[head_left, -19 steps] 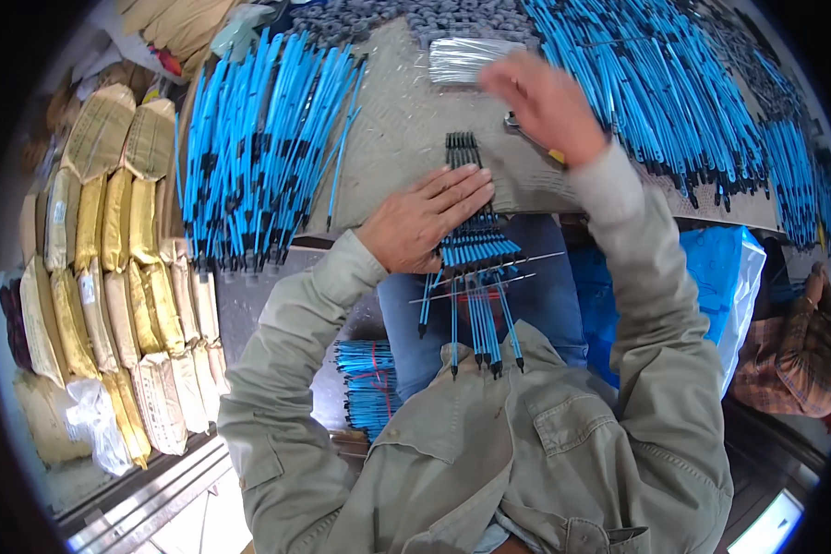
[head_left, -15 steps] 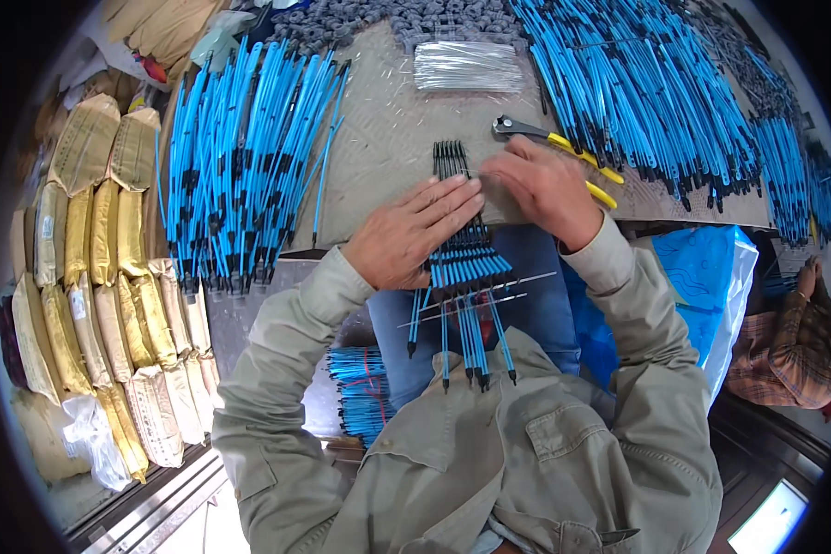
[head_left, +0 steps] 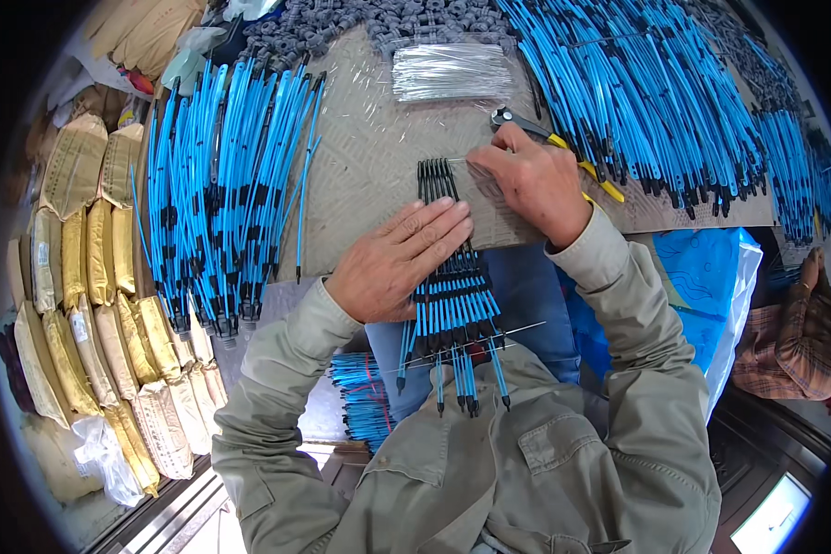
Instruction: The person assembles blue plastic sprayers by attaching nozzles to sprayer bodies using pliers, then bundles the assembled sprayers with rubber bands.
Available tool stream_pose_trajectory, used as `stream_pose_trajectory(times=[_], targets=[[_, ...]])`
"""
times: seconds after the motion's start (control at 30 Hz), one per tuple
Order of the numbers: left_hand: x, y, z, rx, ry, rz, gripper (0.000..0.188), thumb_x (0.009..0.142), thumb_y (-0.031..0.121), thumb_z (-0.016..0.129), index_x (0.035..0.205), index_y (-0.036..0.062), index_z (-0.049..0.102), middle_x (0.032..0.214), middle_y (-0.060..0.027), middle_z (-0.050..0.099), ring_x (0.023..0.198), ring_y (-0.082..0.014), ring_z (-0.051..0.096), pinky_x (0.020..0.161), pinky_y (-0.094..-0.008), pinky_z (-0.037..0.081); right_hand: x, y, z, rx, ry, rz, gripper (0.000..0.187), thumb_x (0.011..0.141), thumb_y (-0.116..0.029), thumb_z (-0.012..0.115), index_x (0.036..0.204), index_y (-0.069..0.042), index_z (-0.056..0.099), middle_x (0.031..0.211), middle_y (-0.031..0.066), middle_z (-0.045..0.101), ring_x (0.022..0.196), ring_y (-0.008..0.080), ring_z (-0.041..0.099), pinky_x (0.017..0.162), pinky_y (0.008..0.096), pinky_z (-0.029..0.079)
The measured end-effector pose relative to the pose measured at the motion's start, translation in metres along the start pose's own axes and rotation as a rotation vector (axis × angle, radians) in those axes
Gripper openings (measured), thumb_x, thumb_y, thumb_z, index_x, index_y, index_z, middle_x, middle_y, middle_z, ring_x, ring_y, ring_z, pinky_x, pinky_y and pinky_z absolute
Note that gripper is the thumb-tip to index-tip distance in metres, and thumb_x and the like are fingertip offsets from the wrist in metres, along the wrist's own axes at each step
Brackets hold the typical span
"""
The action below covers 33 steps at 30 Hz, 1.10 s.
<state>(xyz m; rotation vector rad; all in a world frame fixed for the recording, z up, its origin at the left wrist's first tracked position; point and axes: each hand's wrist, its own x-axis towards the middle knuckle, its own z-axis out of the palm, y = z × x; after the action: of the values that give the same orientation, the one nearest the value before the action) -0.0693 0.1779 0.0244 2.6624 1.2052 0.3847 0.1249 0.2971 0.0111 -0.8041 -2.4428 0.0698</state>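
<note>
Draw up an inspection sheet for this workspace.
Surface: patterned grey-brown tabletop, far side heavily loaded.
Work in hand: row of blue-and-black sticks, crossed by thin metal rods.
Clutter: stick piles on both sides, grey parts, silver wire bundle, yellow-handled cutters.
Hands: left hand lies across the row; right hand pinches a thin wire between its fingers.
Cables: nothing seen.
Surroundings: stacked packages left; blue plastic bag, plaid sleeve right.

Stacked brown and gold packages (head_left: pixel 111 337), left of the frame.
A crumpled clear plastic bag (head_left: pixel 106 459) lies against them at lower left; glossy blue plastic sheeting (head_left: pixel 702 272) shows right of centre, a person in a brown checked shirt (head_left: pixel 785 346) at far right.
</note>
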Motion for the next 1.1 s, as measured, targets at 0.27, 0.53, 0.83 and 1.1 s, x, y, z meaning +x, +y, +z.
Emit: stream_pose_trajectory(times=[0.27, 0.53, 0.83, 1.1], targets=[[0.003, 0.0, -0.003, -0.016, -0.042, -0.015, 0.087, 0.055, 0.015, 0.069, 0.133, 0.0034, 0.034, 0.139, -0.0118, 0.034, 0.129, -0.0274, 0.032, 0.106, -0.0397, 0.027, 0.001, 0.001, 0.004, 0.004, -0.007, -0.011, 0.017, 0.074, -0.009, 0.057, 0.088, -0.017, 0.064, 0.077, 0.0036, 0.053, 0.057, 0.0239, 0.058, 0.046, 0.0342, 0.045], [0.004, 0.001, -0.005, -0.058, -0.056, -0.013, 0.078, 0.063, 0.014, 0.062, 0.135, 0.004, 0.033, 0.14, -0.0116, 0.032, 0.131, -0.0265, 0.029, 0.106, -0.0392, 0.024, 0.012, 0.004, 0.009, -0.003, -0.062, -0.136, 0.017, 0.074, -0.01, 0.057, 0.091, -0.015, 0.06, 0.081, 0.0047, 0.053, 0.058, 0.0236, 0.059, 0.046, 0.0327, 0.044], [0.002, -0.001, -0.002, 0.024, -0.081, -0.018, 0.091, 0.054, 0.019, 0.072, 0.134, 0.005, 0.032, 0.141, -0.0128, 0.029, 0.131, -0.0274, 0.027, 0.107, -0.0398, 0.024, 0.017, 0.007, -0.004, -0.19, -0.068, -0.231, 0.014, 0.077, -0.013, 0.055, 0.09, -0.01, 0.049, 0.083, 0.0064, 0.051, 0.058, 0.0244, 0.059, 0.047, 0.0332, 0.044], [-0.004, -0.001, -0.001, -0.109, -0.016, -0.039, 0.096, 0.045, 0.003, 0.064, 0.136, 0.0055, 0.031, 0.143, -0.0121, 0.026, 0.133, -0.0275, 0.024, 0.109, -0.0394, 0.022, 0.027, 0.005, -0.009, -0.143, -0.332, -0.219, 0.008, 0.079, -0.01, 0.052, 0.085, -0.009, 0.048, 0.084, 0.0084, 0.052, 0.062, 0.0283, 0.058, 0.049, 0.0366, 0.043]])
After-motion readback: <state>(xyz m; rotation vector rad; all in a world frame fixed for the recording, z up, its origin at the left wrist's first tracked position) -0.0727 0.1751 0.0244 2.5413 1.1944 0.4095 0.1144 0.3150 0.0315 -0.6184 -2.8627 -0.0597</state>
